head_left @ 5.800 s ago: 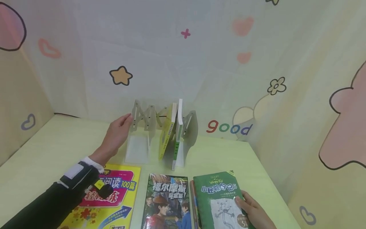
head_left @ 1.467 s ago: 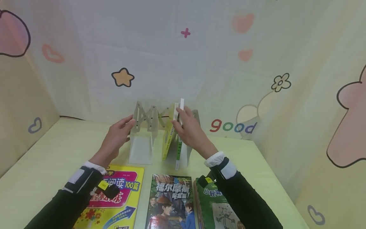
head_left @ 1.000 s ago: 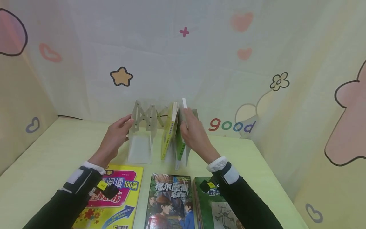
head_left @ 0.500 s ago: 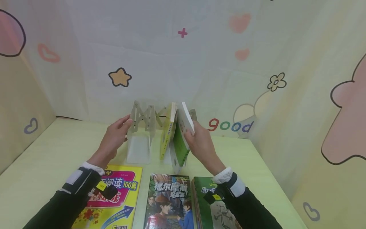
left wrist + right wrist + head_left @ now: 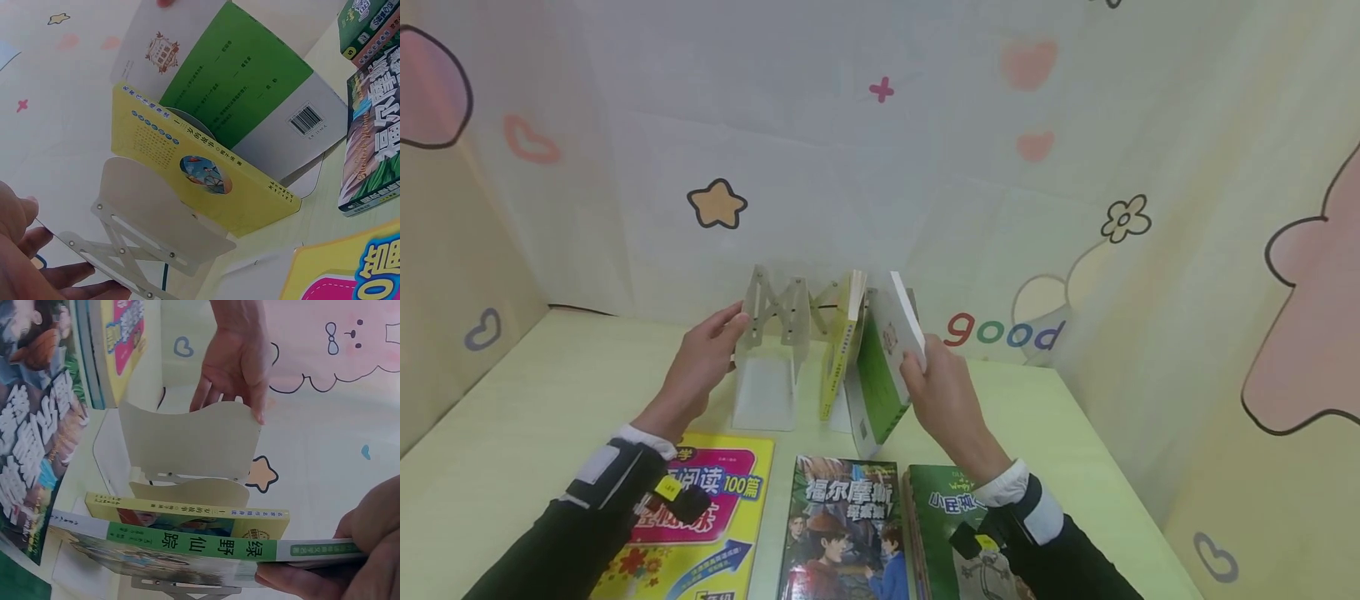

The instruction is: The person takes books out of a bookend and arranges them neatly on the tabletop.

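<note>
My left hand (image 5: 703, 358) grips the left end plate of a white expandable book stand (image 5: 767, 392), thumb on one side and fingers on the other. My right hand (image 5: 946, 400) pinches the top corner of a green-and-white book (image 5: 880, 379), which leans out to the right from the stand's right section. Its green spine and title face the right wrist view, while its back cover with a barcode shows in the left wrist view. Beside it a yellow book (image 5: 206, 169) leans in the stand, its spine toward me.
Along the near side of the table lie a yellow-and-pink workbook (image 5: 752, 467), a comic-style book (image 5: 842, 525) and a stack topped by a green book (image 5: 936, 500). A printed curtain (image 5: 820, 150) hangs right behind the stand.
My right hand has gone from the green-topped stack to the green-and-white book, taken hold of it and tilted it rightward and toward me. The left hand stays on the stand.
</note>
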Demonstrator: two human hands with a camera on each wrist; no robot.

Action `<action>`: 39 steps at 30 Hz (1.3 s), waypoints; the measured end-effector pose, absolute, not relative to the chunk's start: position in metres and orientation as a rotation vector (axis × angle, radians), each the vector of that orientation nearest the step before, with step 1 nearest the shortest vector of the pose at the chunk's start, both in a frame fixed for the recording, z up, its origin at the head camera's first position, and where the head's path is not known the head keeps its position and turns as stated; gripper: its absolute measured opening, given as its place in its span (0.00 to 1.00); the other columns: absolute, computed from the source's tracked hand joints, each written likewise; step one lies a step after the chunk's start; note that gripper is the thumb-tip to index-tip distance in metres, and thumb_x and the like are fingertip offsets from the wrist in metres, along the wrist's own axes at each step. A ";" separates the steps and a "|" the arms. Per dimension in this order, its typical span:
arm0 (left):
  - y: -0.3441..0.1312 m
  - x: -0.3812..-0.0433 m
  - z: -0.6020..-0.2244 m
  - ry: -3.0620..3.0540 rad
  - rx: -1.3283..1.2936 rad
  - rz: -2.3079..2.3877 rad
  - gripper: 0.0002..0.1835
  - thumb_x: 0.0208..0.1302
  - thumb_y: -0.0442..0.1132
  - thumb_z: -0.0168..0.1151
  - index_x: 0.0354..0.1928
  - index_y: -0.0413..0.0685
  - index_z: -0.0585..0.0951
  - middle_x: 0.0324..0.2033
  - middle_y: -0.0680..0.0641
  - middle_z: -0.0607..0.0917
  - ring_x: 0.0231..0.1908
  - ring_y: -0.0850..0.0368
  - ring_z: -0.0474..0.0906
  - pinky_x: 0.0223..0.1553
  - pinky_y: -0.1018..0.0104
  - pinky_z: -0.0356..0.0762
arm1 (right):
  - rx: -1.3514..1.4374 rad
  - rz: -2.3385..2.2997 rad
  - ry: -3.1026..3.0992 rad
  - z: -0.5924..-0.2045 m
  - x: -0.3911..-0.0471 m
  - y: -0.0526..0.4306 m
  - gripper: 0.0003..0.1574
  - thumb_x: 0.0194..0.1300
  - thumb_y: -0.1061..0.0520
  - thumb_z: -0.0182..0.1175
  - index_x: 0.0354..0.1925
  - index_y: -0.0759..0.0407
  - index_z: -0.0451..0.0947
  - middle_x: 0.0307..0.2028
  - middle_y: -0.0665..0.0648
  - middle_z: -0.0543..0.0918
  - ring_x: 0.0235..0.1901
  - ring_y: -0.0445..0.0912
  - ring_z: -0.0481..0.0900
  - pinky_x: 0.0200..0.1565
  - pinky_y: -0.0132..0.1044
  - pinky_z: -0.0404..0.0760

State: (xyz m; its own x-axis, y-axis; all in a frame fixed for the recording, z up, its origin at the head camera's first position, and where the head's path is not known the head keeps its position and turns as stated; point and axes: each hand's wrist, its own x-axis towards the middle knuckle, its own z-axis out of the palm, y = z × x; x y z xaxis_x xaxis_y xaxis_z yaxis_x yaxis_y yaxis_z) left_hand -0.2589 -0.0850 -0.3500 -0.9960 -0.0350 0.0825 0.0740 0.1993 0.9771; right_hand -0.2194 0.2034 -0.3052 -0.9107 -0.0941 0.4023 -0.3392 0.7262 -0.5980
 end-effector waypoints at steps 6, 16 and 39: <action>-0.084 -0.259 -0.349 -2.367 -0.034 -1.927 0.40 0.67 0.67 0.43 0.76 0.59 0.55 0.71 0.43 0.61 0.68 0.40 0.58 0.59 0.45 0.66 | 0.375 1.018 -2.508 -0.312 -0.211 0.209 0.24 0.72 0.53 0.49 0.60 0.64 0.69 0.50 0.62 0.81 0.28 0.50 0.81 0.09 0.32 0.64; -0.084 -0.256 -0.348 -2.380 -0.039 -1.921 0.40 0.67 0.67 0.43 0.76 0.60 0.54 0.71 0.45 0.60 0.69 0.41 0.58 0.59 0.47 0.66 | 0.431 1.022 -2.393 -0.325 -0.195 0.218 0.26 0.72 0.54 0.49 0.65 0.61 0.67 0.54 0.61 0.80 0.41 0.54 0.84 0.16 0.31 0.75; -0.084 -0.257 -0.344 -2.377 -0.043 -1.946 0.41 0.66 0.66 0.44 0.76 0.56 0.54 0.71 0.42 0.60 0.68 0.39 0.59 0.58 0.45 0.66 | 0.531 0.914 -2.074 -0.339 -0.169 0.234 0.23 0.72 0.58 0.49 0.61 0.68 0.68 0.53 0.63 0.80 0.46 0.57 0.82 0.39 0.45 0.82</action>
State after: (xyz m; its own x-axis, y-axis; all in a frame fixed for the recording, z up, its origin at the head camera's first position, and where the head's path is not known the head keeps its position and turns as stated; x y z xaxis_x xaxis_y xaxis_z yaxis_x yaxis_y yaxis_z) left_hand -0.2568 -0.0836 -0.3439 -0.9972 -0.0221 0.0710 0.0653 0.1983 0.9780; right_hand -0.1689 0.2336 -0.3385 -0.5991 -0.0574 0.7986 -0.6282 0.6522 -0.4244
